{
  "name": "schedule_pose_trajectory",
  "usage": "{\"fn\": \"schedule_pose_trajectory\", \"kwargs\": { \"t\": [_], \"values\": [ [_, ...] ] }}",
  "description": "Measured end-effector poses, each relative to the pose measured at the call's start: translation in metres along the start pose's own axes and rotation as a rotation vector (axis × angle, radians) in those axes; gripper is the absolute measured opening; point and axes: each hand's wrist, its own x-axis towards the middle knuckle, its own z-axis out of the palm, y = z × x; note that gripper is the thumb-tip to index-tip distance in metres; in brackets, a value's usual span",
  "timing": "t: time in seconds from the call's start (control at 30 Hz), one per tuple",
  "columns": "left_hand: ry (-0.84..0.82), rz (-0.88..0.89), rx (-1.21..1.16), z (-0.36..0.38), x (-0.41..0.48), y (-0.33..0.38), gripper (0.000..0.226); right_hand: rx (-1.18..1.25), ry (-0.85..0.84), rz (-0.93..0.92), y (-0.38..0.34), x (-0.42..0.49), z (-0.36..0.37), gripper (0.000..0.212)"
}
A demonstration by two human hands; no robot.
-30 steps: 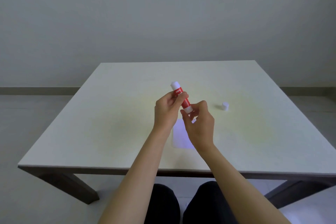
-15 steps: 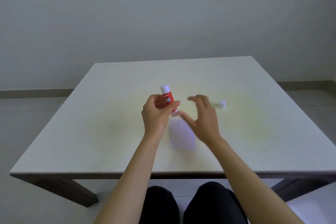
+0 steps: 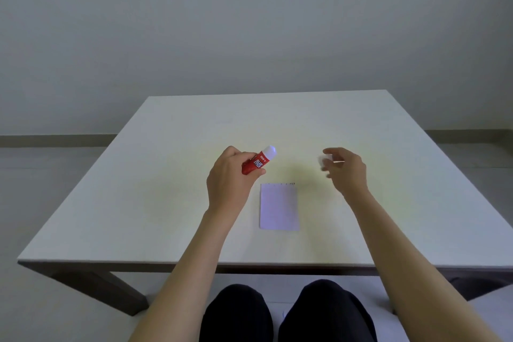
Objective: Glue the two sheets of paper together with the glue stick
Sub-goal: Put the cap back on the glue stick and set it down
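My left hand (image 3: 230,183) grips a red glue stick (image 3: 256,163) by its lower body. The stick tilts up and to the right, with its white end uppermost, over the white table (image 3: 155,203). My right hand (image 3: 345,171) hovers to the right with its fingers spread and curled around the small white cap (image 3: 324,159). The cap is blurred at the fingertips, and I cannot tell whether they touch it. A small pale lilac paper sheet (image 3: 279,207) lies flat on the table between my hands, nearer to me. I see only one sheet outline.
The table's near edge (image 3: 249,264) runs just above my knees. A plain wall stands behind the far edge.
My right hand let go of the stick's lower end and swung right to the cap. My left hand tipped the stick over to the right. The paper is now uncovered.
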Motion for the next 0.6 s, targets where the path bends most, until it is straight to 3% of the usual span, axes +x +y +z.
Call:
{"fn": "schedule_pose_trajectory", "kwargs": {
  "t": [0.07,0.13,0.37,0.53,0.6],
  "values": [
    [-0.011,0.010,-0.008,0.001,0.000,0.003,0.020,0.468,-0.141,0.011,-0.023,-0.018,0.002,0.024],
    [-0.016,0.011,-0.030,0.002,-0.001,0.006,0.019,0.606,-0.245,-0.029,-0.041,-0.033,0.007,0.021],
    [-0.043,0.042,-0.019,-0.004,-0.004,0.011,0.023,0.493,-0.262,-0.113,-0.062,-0.052,0.019,0.019],
    [-0.087,0.146,0.120,-0.014,-0.004,0.007,0.030,0.193,-0.245,-0.226,-0.064,-0.051,0.021,0.022],
    [-0.105,0.174,0.141,-0.016,-0.006,0.008,0.029,0.189,-0.273,-0.257,-0.065,-0.053,0.021,0.017]
  ]
}}
